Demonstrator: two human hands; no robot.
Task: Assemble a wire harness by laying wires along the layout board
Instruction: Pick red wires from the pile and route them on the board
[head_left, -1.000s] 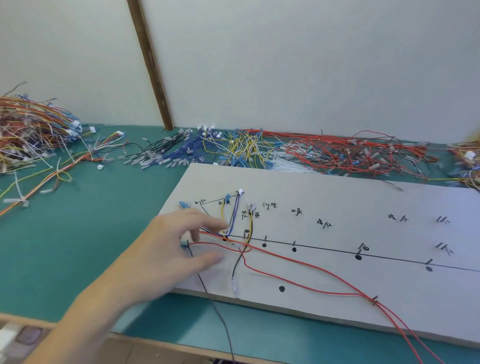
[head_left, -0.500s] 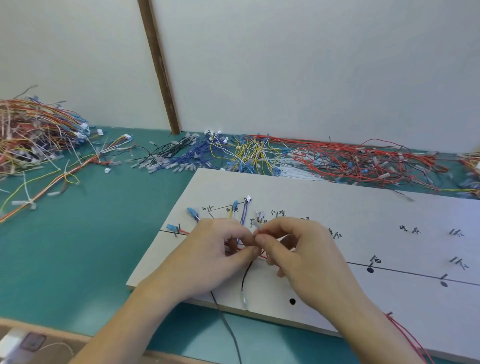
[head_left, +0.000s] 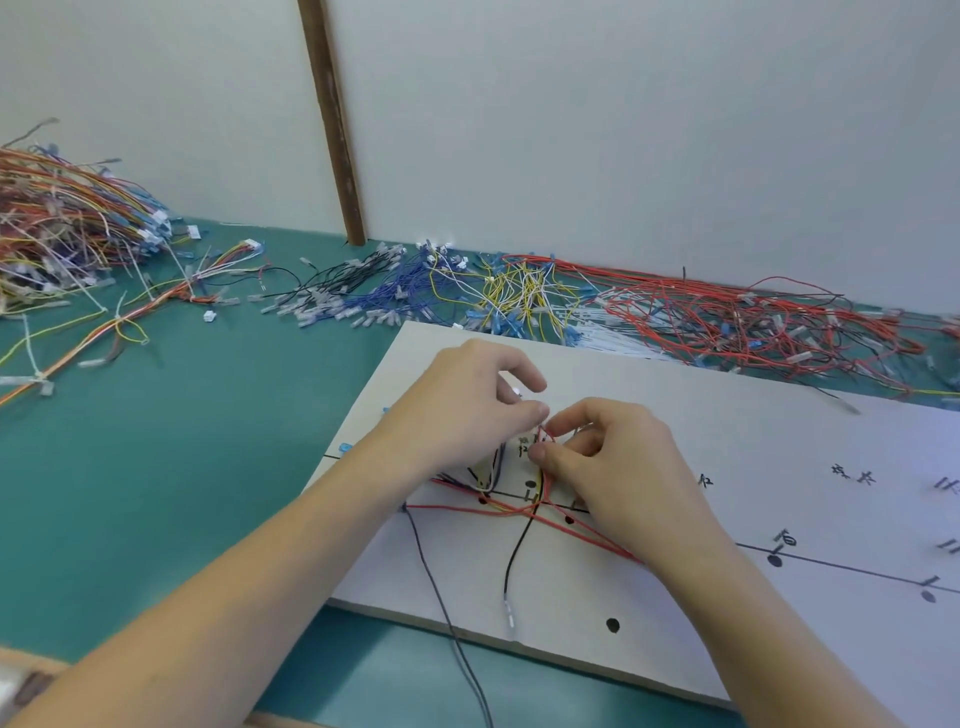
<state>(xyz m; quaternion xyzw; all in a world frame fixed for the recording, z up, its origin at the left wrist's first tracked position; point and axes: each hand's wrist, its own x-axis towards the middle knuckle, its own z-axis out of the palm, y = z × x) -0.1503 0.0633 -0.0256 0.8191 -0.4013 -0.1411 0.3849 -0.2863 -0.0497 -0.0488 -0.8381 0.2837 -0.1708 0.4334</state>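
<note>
- While both hands work the layout board (head_left: 675, 415), left end holds several routed wires.
- Right hand (head_left: 618, 467) pinches red wire (head_left: 582, 532); left hand (head_left: 462, 410) fingers curled, grip unclear.
- Right-side marks unfilled; most routing left.

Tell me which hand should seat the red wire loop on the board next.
Probably the right hand: its fingertips already pinch the red wire. The left hand hovers beside it over the layout board.

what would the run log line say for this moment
step: routing red wire on board | left hand: pinching wire | right hand: pinching red wire | black wire: laid
</note>
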